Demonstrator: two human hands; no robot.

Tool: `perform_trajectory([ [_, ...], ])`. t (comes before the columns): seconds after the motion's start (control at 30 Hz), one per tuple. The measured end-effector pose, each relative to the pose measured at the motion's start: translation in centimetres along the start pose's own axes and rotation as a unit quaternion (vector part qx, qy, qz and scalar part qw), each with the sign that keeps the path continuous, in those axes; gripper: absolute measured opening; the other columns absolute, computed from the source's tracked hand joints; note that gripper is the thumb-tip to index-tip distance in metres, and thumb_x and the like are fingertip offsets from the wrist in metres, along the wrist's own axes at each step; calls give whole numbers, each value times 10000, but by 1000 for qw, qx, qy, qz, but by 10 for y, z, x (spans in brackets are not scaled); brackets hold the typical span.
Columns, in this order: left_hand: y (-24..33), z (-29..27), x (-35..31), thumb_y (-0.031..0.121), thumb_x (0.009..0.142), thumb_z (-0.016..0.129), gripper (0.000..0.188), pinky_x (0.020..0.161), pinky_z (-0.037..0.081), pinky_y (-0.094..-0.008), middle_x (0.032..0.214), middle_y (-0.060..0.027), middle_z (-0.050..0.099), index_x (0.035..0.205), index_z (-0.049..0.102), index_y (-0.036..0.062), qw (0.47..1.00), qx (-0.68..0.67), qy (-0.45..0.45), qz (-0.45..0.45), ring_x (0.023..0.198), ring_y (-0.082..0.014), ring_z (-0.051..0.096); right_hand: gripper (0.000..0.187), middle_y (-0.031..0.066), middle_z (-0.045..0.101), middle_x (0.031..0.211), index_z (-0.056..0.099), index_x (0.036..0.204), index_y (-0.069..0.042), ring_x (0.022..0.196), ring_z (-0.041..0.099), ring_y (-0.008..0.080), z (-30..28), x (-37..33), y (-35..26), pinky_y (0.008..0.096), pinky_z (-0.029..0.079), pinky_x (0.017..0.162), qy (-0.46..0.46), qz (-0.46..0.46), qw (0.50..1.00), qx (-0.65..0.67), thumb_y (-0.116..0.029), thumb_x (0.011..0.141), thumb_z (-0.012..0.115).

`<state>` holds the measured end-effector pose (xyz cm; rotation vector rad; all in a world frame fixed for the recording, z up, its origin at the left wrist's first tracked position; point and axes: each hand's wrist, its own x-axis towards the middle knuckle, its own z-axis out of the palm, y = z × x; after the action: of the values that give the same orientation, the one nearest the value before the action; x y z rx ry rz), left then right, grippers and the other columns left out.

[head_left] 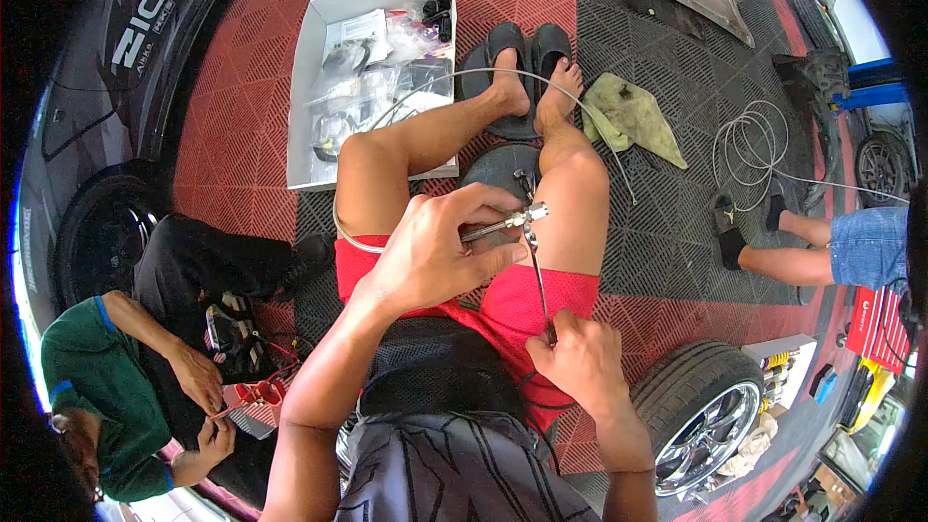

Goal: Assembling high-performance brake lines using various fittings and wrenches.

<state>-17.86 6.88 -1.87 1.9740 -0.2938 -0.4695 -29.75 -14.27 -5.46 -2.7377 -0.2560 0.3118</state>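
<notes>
**Slip and twist risk at the hose fitting**

Reading left to right off my feed, box as datum. Co-worker [101,406] sits left of the white box [302,97] and nearer me, hands busy close to my left forearm. A nudged elbow could spoil my hold.

Left hand [425,246], nearer me than the box's right corner: thumb and fingers pinching the braided hose [495,70] just behind the metal fitting [527,217]. Fitting is right of the box, nearer me, above the thighs. If that pinch is too weak, I'd expect the hose to twist with the tool.

A line loops past the left knee, over the box and the feet. Probably the same hose; can't trace it behind the knee. A leg shift could tug the fitting sideways. Its free end hangs right of the box, near the stained rag [628,121]; grit could get in.

Wrench [542,290], right of the box and nearer me, has its head up at the fitting. Seating on flats: can't tell. Poor seating could round them or drop the tool on the bare thigh. Right hand [582,362]: fingers curled tight round the handle's lower end.
</notes>
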Motion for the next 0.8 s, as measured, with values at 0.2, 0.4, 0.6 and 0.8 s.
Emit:
perform_trajectory([
  [0.2, -5, 3, 1, 220, 748, 840, 463, 841, 541, -338, 1010, -163, 720, 1101, 652, -14, 999, 32, -2, 28, 962, -250, 711, 266, 146, 598, 535, 555, 654, -38, 486, 629, 339, 1, 2, 3, 438, 528, 478, 2, 5, 1000, 1, -243, 713, 714],
  [0.4, -16, 13, 3, 176, 794, 791, 321, 637, 542, -344, 820, -142, 707, 1027, 657, -1, 992, 16, 79, 101, 692, -247, 707, 260, 134, 582, 527, 522, 653, -42, 479, 620, 338, 8, 4, 0, 438, 520, 468, 30, -2, 999, 22, -220, 706, 704],
  [0.6, -15, 12, -1, 209, 794, 801, 340, 587, 528, -347, 755, -163, 677, 1017, 650, 2, 981, 68, 137, 116, 621, -284, 677, 213, 92, 560, 536, 501, 677, -52, 471, 606, 312, 14, 3, 0, 402, 499, 453, 86, -2, 990, 113, -116, 688, 704],
  [0.8, -17, 15, 0, 215, 828, 773, 367, 544, 498, -364, 688, -156, 625, 1084, 622, 0, 968, 100, 166, 160, 567, -277, 626, 186, 107, 606, 699, 511, 741, -34, 585, 635, 255, 1, -8, -1, 345, 503, 505, 143, -65, 968, 194, -40, 683, 687],
])
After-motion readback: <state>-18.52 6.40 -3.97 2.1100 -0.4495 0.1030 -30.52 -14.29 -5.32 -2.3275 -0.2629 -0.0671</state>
